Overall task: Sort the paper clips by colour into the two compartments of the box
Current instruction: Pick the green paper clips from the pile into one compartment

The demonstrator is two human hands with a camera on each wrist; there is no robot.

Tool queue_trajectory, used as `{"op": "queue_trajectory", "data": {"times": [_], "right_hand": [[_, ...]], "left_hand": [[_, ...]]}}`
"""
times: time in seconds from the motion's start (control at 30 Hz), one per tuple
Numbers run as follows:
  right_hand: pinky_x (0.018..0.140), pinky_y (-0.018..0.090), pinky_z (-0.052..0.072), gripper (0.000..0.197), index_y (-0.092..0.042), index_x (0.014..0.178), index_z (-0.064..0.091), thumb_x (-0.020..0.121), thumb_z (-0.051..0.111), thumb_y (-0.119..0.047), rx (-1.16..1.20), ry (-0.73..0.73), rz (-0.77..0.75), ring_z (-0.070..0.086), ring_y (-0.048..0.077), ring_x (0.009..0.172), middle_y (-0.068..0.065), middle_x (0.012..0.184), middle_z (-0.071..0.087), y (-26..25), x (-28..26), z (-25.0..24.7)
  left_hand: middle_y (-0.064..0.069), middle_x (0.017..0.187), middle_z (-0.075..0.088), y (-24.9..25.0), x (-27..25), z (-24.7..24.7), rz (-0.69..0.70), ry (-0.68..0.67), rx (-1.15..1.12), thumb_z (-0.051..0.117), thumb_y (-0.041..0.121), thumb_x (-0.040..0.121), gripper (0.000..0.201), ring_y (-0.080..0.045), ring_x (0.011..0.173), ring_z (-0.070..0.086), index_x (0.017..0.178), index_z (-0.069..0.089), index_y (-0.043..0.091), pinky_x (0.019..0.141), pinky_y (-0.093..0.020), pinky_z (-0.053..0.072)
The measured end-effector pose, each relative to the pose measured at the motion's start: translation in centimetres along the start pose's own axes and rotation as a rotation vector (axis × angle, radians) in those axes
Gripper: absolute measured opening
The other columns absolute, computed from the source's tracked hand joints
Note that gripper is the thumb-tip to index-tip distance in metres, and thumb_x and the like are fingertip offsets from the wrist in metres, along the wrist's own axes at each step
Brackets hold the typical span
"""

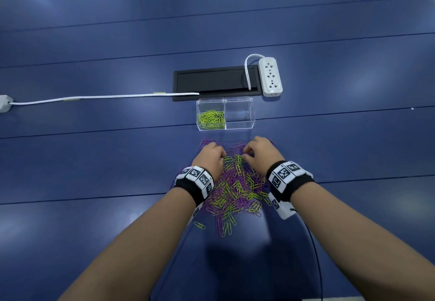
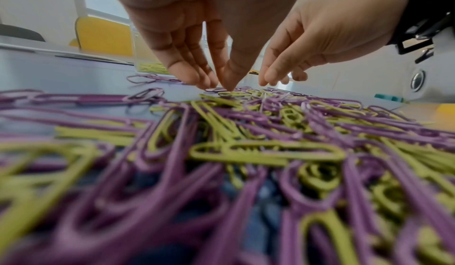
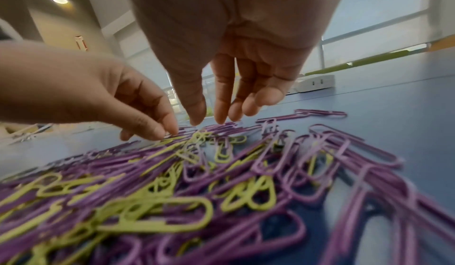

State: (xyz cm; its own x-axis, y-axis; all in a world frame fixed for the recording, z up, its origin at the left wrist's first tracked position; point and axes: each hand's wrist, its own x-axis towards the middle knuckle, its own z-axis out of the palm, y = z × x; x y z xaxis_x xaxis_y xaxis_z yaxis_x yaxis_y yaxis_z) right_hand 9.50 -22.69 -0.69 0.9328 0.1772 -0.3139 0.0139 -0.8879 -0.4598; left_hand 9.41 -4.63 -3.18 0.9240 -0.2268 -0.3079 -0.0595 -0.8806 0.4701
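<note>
A mixed pile of purple and yellow-green paper clips (image 1: 235,190) lies on the blue table in front of a clear two-compartment box (image 1: 253,112). Its left compartment holds yellow-green clips (image 1: 211,118); the right one shows nothing inside. Both hands reach into the far edge of the pile. My left hand (image 2: 220,87) points down, thumb and fingertips drawn together on a clip at the pile's edge. My right hand (image 3: 209,120) hangs beside it, fingers nearly straight, thumb and forefinger apart, tips touching purple clips (image 3: 221,127). In the head view the left hand (image 1: 222,157) and right hand (image 1: 246,156) almost meet.
Behind the box lie a black recessed cable tray (image 1: 216,82) and a white power strip (image 1: 270,77). A white cable (image 1: 106,97) runs left across the table to an adapter (image 1: 4,104). A few stray clips (image 1: 199,225) lie at the pile's near edge.
</note>
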Motion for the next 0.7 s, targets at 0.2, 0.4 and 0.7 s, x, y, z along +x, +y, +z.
{"op": "queue_trajectory", "data": {"times": [0.2, 0.4, 0.7], "right_hand": [[0.097, 0.04, 0.044, 0.028, -0.006, 0.104, 0.062, 0.088, 0.06, -0.029, -0.056, -0.048, 0.081, 0.044, 0.026, 0.115, 0.011, 0.111, 0.054, -1.2, 0.0, 1.3], [0.095, 0.038, 0.043, 0.024, -0.001, 0.09, 0.066, 0.084, 0.062, -0.024, -0.017, -0.068, 0.116, 0.05, 0.028, 0.105, 0.013, 0.106, 0.055, -2.1, 0.1, 0.7], [0.078, 0.031, 0.049, 0.016, -0.014, 0.096, 0.063, 0.08, 0.063, -0.016, 0.211, -0.029, 0.152, 0.062, 0.022, 0.088, 0.001, 0.087, 0.064, -1.5, 0.1, 1.4]], "left_hand": [[-0.006, 0.113, 0.051, 0.7, -0.2, 0.3, 0.032, -0.024, 0.053, 0.055, 0.021, 0.092, 0.019, -0.023, 0.111, 0.049, 0.108, 0.061, 0.013, 0.095, -0.039, 0.045], [-0.01, 0.115, 0.051, 1.0, 0.2, 0.3, -0.022, -0.068, 0.068, 0.053, 0.018, 0.093, 0.017, -0.027, 0.113, 0.046, 0.106, 0.059, 0.008, 0.099, -0.039, 0.041], [-0.016, 0.115, 0.054, 1.8, 0.0, 0.4, -0.036, -0.082, 0.103, 0.044, 0.014, 0.094, 0.021, -0.032, 0.112, 0.048, 0.109, 0.052, 0.004, 0.094, -0.042, 0.042]]}}
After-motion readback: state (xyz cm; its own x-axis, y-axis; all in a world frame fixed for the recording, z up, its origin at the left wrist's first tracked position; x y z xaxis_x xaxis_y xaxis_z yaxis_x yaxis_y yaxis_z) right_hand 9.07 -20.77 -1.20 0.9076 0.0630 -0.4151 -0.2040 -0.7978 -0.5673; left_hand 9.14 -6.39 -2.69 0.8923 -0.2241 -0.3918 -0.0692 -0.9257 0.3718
